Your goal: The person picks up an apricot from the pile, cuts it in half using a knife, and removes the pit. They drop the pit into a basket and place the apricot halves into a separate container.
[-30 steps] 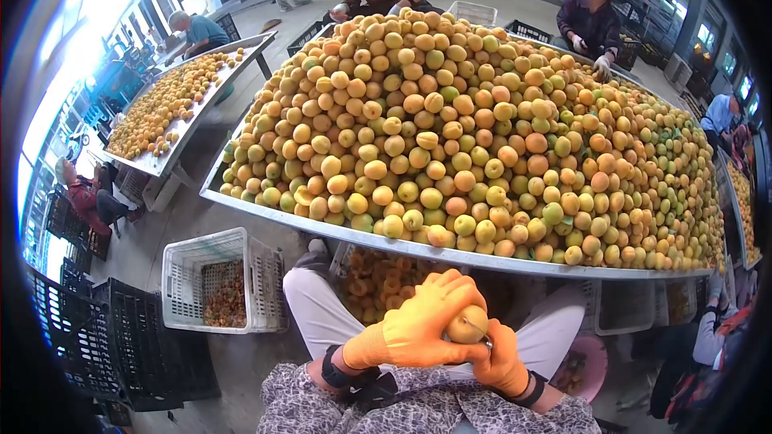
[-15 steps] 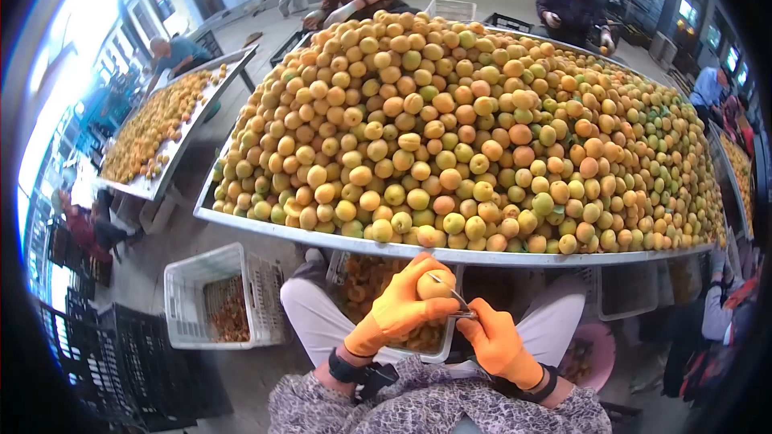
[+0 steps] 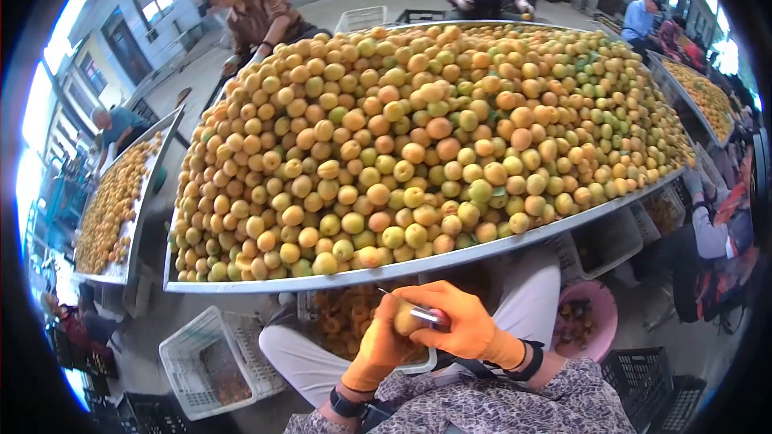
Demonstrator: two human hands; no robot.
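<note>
In my orange-gloved left hand sits an apricot, its fingers closed round it. My right hand, gloved in orange too, is shut on a small knife with some red near its grip. The knife lies against the apricot, and its thin tip shows beyond the fruit on the left. Both hands are close together above my lap, just below the near edge of the metal-rimmed table. The fingers hide part of the fruit and most of the handle.
A big heap of apricots covers the table. Beneath it, a crate of cut fruit stands between my knees. A white crate is at left, a pink basin at right. Co-workers sit across the table.
The view has swung to the right. My right hand has come up over the apricot with the knife, closer to my left hand, which keeps hold of the fruit.
</note>
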